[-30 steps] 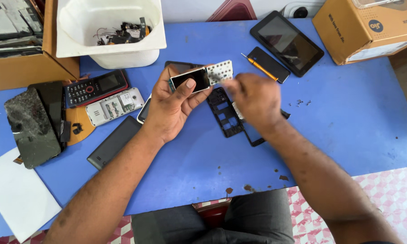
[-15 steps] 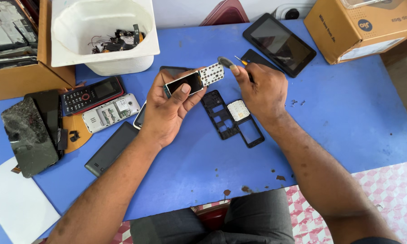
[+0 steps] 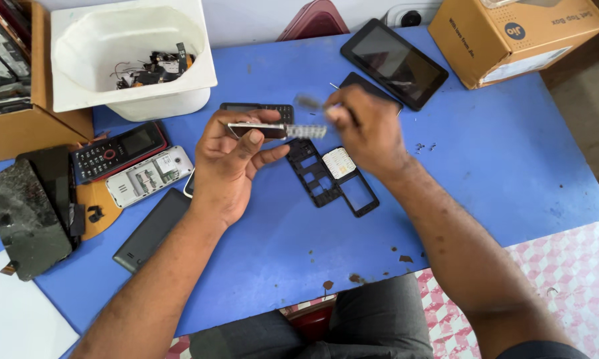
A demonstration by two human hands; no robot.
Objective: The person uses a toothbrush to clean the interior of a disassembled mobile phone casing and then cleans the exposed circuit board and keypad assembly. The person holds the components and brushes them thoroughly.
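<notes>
Silver-edged phone body: I see it pinched in my left hand (image 3: 230, 159), thumb on the near edge and fingers curled behind; the opened phone (image 3: 273, 130) sits edge-on to the camera above the table centre.
Left hand state: closed around the phone, not spread.
Right hand: my right hand (image 3: 369, 129) sits at 3 o'clock from the phone, just beside its end, blurred by motion.
Right hand state: fingers drawn together around a thin tool (image 3: 311, 104); the blur hides exactly how they clasp it.
Tool: its tip points toward 10 o'clock, just above the phone's pale keypad end.
Black frame: a black plastic phone frame (image 3: 319, 174) lies flat on the blue table (image 3: 499, 173) at 5 o'clock from the phone, with a small white card (image 3: 339, 162) resting on it.
Dark keypad phone: a flat handset (image 3: 263, 109) lies at 12 o'clock, just behind my left fingers.
Tablet: a black tablet (image 3: 394, 62) lies at 1 o'clock, well apart.
White tub: a white tub (image 3: 130, 66) holding loose dark parts stands at 10 o'clock.
Left-side phones: a red-and-black keypad phone (image 3: 117, 149) and an opened white phone back (image 3: 150, 176) lie at 9 o'clock.
Cardboard box: a brown carton (image 3: 515, 36) sits at 2 o'clock at the table's far corner.
</notes>
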